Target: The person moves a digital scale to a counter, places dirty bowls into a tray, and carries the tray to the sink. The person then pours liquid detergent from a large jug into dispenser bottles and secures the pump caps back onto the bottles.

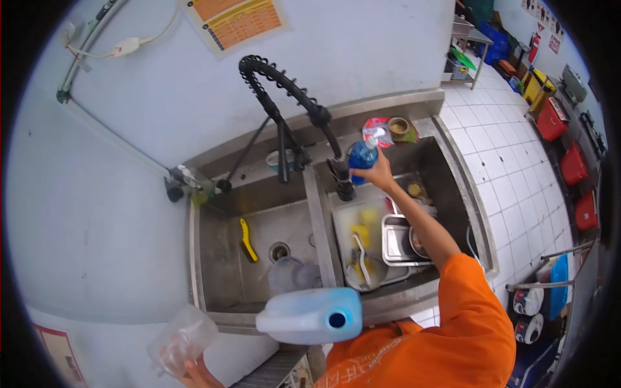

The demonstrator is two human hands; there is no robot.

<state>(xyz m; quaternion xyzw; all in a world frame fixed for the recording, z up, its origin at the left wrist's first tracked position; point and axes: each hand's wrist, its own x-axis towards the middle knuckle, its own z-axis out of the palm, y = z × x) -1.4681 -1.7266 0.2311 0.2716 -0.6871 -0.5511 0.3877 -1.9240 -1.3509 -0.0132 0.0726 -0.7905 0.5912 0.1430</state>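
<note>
My right hand [378, 171] is wrapped round a blue bottle with a clear pump top [363, 155], near the back rim of the right sink basin. At the lower left, my left hand [199, 374] grips a clear plastic container [184, 337], held outside the sink; its far side is hard to make out. Between my body and the sink's front edge is a large translucent jug [304, 315], bluish at one end, its round mouth uncovered. What supports the jug is hidden.
A black spring faucet [284, 123] rises behind the divider. A yellow-handled brush [247, 240] and a clear pitcher [291, 275] lie in the left basin. Metal pans [401, 240] and a tub with yellow items [352, 216] fill the right basin. A small bowl [398, 125] sits on the back ledge.
</note>
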